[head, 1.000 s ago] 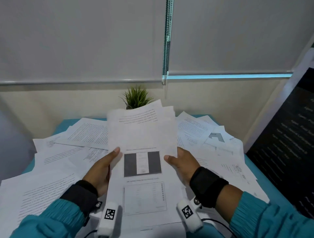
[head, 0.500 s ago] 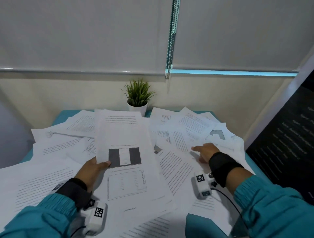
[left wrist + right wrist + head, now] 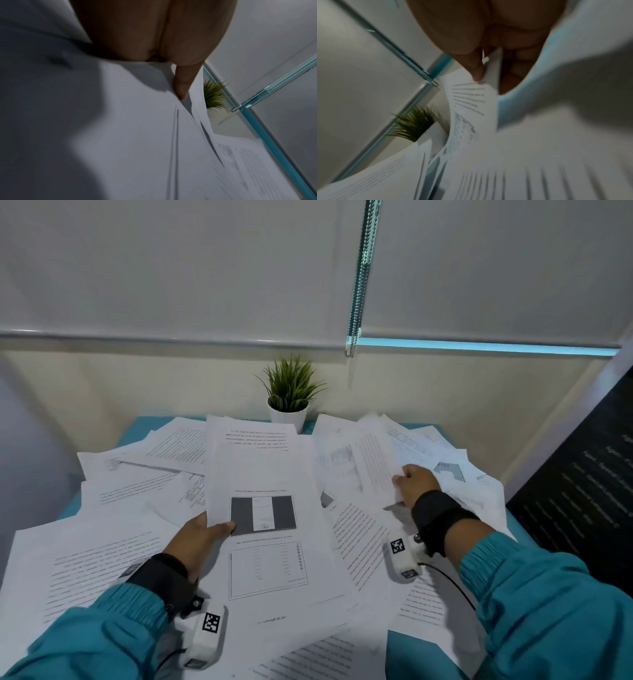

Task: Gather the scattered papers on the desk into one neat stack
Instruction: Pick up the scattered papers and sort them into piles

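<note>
Two hands at work among loose papers on a teal surface.

At 9 o'clock lie loose sheets (image 3: 102, 556) spread flat over the surface (image 3: 407, 652). The left hand (image 3: 195, 542), at 7 o'clock, has its grip on the left edge of the stack (image 3: 267, 474), thumb on top beside the dark printed block; the stack lies lengthwise through the middle, its far end near the plant (image 3: 289, 392) at 12 o'clock. In the left wrist view a finger (image 3: 183, 83) tucks under the paper edge. At 2 o'clock the right hand (image 3: 416, 484) has its grip pinched on one sheet (image 3: 373, 460), lifted and curling above more scattered pages (image 3: 363, 546); the right wrist view shows thumb and fingers (image 3: 476, 67) nipping its corner.
</note>
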The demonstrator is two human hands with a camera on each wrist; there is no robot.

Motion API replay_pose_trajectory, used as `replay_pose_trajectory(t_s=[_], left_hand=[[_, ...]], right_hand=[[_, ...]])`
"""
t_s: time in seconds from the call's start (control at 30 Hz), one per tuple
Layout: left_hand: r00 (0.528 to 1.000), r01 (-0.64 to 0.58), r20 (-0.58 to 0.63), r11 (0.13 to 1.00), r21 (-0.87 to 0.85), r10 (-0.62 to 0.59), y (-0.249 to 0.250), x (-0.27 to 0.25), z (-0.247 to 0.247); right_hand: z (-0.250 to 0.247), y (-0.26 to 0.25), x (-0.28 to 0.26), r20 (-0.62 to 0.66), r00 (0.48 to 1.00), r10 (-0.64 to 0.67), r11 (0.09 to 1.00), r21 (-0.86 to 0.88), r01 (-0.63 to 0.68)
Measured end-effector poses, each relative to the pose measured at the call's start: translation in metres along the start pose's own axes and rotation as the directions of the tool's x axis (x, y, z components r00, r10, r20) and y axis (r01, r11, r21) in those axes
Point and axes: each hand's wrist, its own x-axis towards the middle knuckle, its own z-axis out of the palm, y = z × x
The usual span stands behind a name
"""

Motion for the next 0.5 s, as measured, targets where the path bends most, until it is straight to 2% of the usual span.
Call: replay_pose_trajectory(t_s=[0.1,0.2,0.33,0.4,0.5], left_hand=[[1.0,0.014,0.006,1.0,0.006,-0.014,-0.004,0.004,-0.004],[1.0,0.022,0.013,1.0,-0.004,-0.022,-0.005,0.007,-0.007],[1.0,0.008,0.024,1.0,0.02,-0.008,-0.004,0.007,-0.006],[1.0,-0.002,0.011,0.999,0.04,0.001,-0.004,0.005,-0.005],[1.0,-0.002,0.001,0.998,0.057,0.002,-0.002,0.003,-0.004]], right_hand=[[-0.03,-0.019,0.001,-0.183,0.972,-0.149,0.979,0.114,0.171],[-0.062,-0.051,-0.009,-0.248,0.92,-0.304,0.897,0.251,0.364],[-0.098,-0.107,-0.036,-0.288,0.842,-0.457,0.75,0.384,0.538],[-0.112,-0.133,-0.048,-0.327,0.791,-0.517,0.677,0.409,0.612],[-0.136,-0.166,-0.062,-0.397,0.686,-0.61,0.573,0.377,0.728]])
